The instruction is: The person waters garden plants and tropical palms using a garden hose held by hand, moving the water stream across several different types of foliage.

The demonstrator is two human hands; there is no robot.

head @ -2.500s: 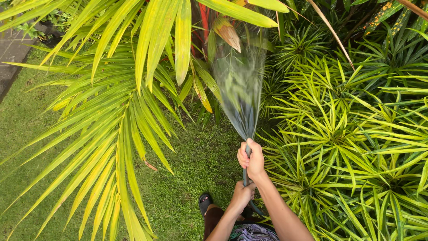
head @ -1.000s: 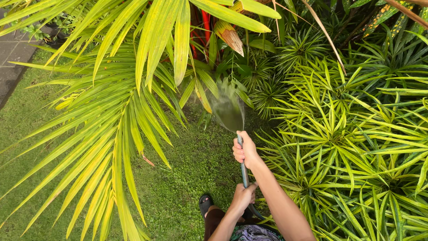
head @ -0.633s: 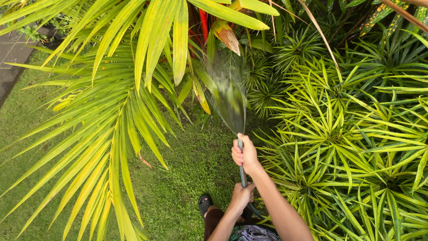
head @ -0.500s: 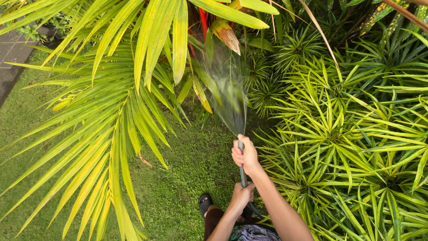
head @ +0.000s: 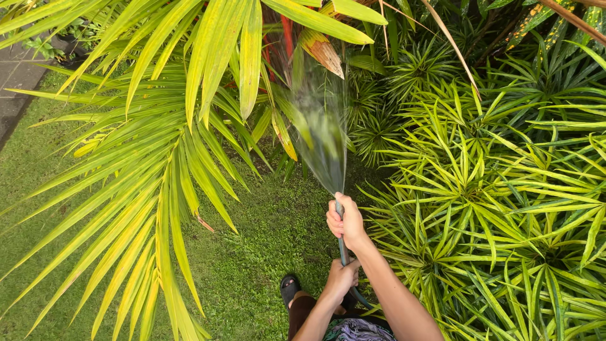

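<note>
Grey hose (head: 341, 243) clenched by right hand (head: 344, 222), left hand (head: 341, 278) nearer; spray (head: 319, 136) has widened, reaching the far palm fronds (head: 189, 95).

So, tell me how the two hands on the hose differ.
The right hand grips the hose high up at its end, where the water spray fans out; the left hand holds it lower, close to the body. The right arm reaches forward, while the left stays bent and tucked in. Both hands are bare and closed around the same dark hose.
</note>
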